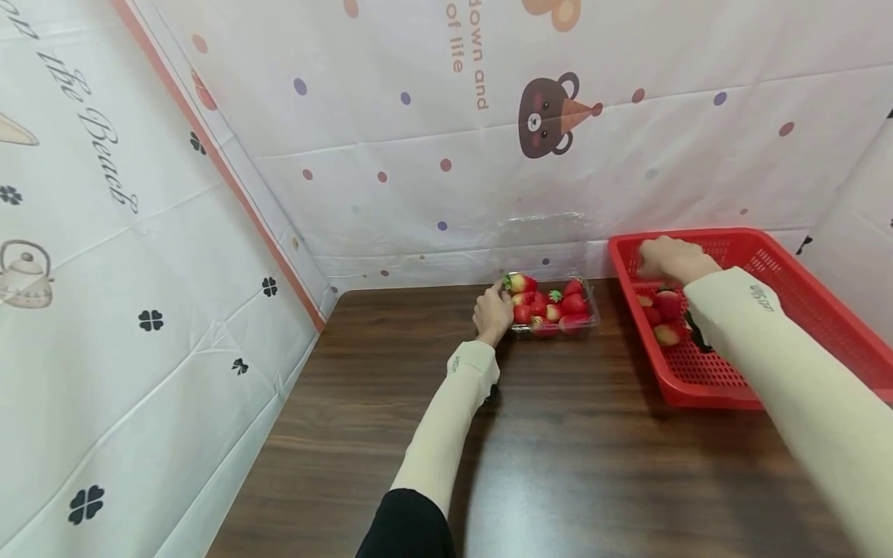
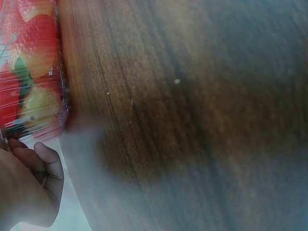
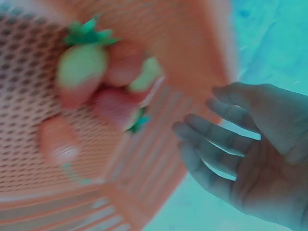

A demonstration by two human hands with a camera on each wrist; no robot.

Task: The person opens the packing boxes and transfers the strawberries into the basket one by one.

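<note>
A clear plastic box [image 1: 595, 308], packed with red strawberries [image 1: 574, 304], sits at the back of the table, its transparent lid [image 1: 540, 242] raised behind it. My left hand [image 1: 492, 314] holds the box at its left end; in the left wrist view its fingers curl against the box edge. Over the far left part of a red plastic basket [image 1: 802, 310] hovers my right hand [image 1: 673, 260]. The right wrist view shows its fingers spread and loosely bent, nothing in them. Several strawberries [image 3: 82, 72] lie below in the basket's corner, some pale near their green leaves.
The dark wood-grain table [image 1: 391, 418] reaches back to a printed white sheet [image 1: 418, 194] that stands as a wall behind and at the left. The basket's raised rim stands to the right of the box, with a narrow strip of table between them.
</note>
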